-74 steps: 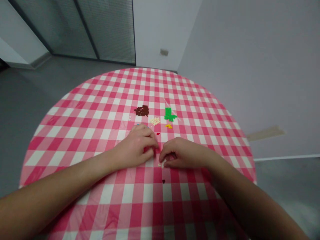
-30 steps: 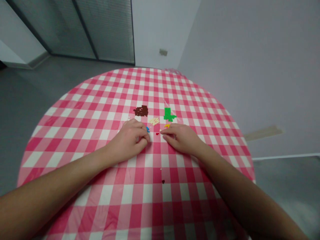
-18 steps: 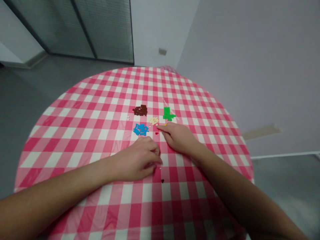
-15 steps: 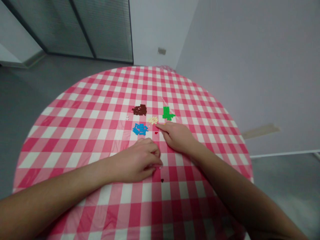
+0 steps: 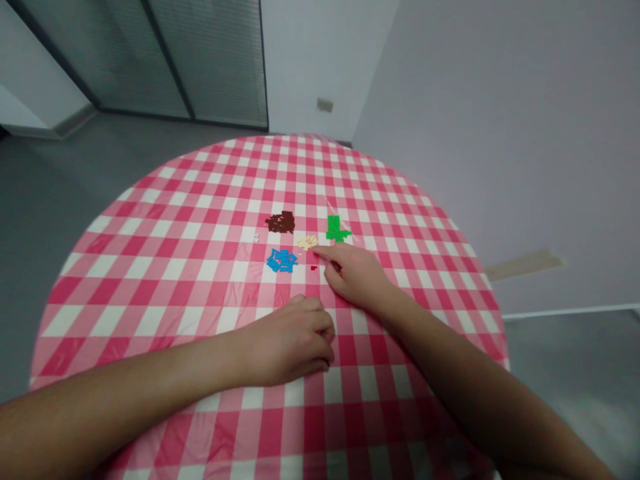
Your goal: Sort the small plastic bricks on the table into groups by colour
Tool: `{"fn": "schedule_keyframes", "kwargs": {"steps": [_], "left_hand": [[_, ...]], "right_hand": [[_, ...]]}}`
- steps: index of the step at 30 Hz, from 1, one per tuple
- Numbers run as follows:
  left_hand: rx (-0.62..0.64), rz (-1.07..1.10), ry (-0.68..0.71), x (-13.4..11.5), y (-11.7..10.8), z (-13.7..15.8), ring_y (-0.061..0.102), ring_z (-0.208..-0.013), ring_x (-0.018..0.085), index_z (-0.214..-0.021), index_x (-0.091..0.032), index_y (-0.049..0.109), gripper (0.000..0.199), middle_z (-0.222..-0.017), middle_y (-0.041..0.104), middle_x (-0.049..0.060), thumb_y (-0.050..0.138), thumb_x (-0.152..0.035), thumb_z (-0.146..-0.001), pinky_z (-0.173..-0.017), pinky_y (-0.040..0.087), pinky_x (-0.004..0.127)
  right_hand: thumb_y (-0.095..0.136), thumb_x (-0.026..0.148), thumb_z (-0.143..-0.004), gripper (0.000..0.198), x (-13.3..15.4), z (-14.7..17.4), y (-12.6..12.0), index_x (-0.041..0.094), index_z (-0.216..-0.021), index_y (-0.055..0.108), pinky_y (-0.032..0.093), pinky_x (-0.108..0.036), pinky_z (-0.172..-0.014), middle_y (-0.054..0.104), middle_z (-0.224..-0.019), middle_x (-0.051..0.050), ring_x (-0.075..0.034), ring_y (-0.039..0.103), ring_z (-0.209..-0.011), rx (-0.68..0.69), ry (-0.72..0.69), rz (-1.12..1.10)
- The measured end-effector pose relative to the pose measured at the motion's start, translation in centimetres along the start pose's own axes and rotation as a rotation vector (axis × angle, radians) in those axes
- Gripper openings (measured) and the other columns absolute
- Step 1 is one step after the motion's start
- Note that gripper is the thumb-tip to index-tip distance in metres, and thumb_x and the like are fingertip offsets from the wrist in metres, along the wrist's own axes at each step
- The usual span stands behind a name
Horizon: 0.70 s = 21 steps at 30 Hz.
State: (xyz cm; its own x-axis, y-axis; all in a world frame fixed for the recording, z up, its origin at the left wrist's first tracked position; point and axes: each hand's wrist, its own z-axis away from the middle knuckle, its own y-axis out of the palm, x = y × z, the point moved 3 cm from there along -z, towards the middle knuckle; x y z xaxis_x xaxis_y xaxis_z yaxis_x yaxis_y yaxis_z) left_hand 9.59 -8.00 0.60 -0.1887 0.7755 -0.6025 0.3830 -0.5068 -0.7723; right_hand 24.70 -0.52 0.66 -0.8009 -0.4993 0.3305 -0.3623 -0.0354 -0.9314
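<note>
My left hand (image 5: 290,343) rests low over the tablecloth, thumb and fingers pinched together around the spot where a small dark brown piece lay; only a dark trace shows at the fingertips. My right hand (image 5: 357,273) points its index finger at the near right edge of a pile of cream pieces (image 5: 307,243), its other fingers curled and holding nothing I can see. Left of that fingertip lies a heap of flat blue building pieces (image 5: 281,261). A tiny red piece (image 5: 314,268) sits just below the finger. Green pieces (image 5: 336,228) lie just beyond my right hand.
Dark brown pieces (image 5: 281,222) form a pile behind the blue ones, with small pale pieces (image 5: 257,237) to their left. The round table wears a red and white checked cloth (image 5: 175,280). A wall (image 5: 500,133) stands to the right, a glass partition (image 5: 215,60) behind.
My left hand has moved toward me and slightly right, and its fingers have closed over the small dark brown piece, which is now covered. My right hand stays almost in place.
</note>
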Motion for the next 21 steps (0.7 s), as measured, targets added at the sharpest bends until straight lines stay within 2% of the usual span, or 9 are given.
{"fn": "schedule_keyframes", "kwargs": {"steps": [4,9,12,14,21], "left_hand": [[-0.102,0.044,-0.06,0.5,-1.0,0.0,0.058,-0.093,0.02,-0.09,-0.022,0.074,0.011,-0.091,0.069,0.003,0.064,-0.023,-0.095,-0.084,0.038,0.037],[-0.352,0.152,-0.281,2.1,-4.0,0.5,0.06,-0.092,0.018,-0.089,-0.021,0.073,0.016,-0.092,0.069,0.002,0.059,-0.022,-0.097,-0.087,0.042,0.035],[-0.512,0.234,-0.409,3.3,-5.2,0.9,0.062,-0.091,0.018,-0.089,-0.022,0.072,0.016,-0.092,0.069,0.001,0.058,-0.025,-0.096,-0.086,0.046,0.033],[-0.564,0.27,-0.45,3.8,-5.4,1.0,0.062,-0.089,0.017,-0.089,-0.022,0.072,0.017,-0.092,0.068,0.001,0.057,-0.026,-0.096,-0.084,0.047,0.033],[-0.568,0.264,-0.448,3.9,-5.2,0.7,0.063,-0.086,0.017,-0.085,-0.022,0.072,0.02,-0.088,0.068,0.001,0.055,-0.026,-0.095,-0.083,0.049,0.033]], "right_hand": [[0.052,0.014,-0.089,0.033,-0.4,0.3,-0.6,0.017,-0.113,0.074,0.054,-0.034,-0.078,0.077,-0.104,-0.01,-0.022,0.07,-0.09,-0.188,-0.042,-0.098],[0.055,0.016,-0.09,0.021,0.1,1.0,-2.0,0.02,-0.096,0.075,0.052,-0.029,-0.066,0.076,-0.083,-0.004,-0.016,0.067,-0.072,-0.43,-0.152,-0.234],[0.06,0.017,-0.09,0.015,1.2,1.4,-2.3,0.02,-0.095,0.074,0.049,-0.026,-0.061,0.074,-0.076,-0.002,-0.013,0.063,-0.065,-0.446,-0.279,-0.312],[0.064,0.019,-0.089,0.012,1.9,1.6,-2.3,0.021,-0.096,0.074,0.047,-0.024,-0.059,0.071,-0.071,0.0,-0.012,0.061,-0.062,-0.411,-0.322,-0.338],[0.068,0.027,-0.091,0.011,2.4,1.7,-1.7,0.021,-0.097,0.075,0.045,-0.023,-0.057,0.068,-0.066,0.001,-0.011,0.057,-0.058,-0.407,-0.332,-0.339]]}}
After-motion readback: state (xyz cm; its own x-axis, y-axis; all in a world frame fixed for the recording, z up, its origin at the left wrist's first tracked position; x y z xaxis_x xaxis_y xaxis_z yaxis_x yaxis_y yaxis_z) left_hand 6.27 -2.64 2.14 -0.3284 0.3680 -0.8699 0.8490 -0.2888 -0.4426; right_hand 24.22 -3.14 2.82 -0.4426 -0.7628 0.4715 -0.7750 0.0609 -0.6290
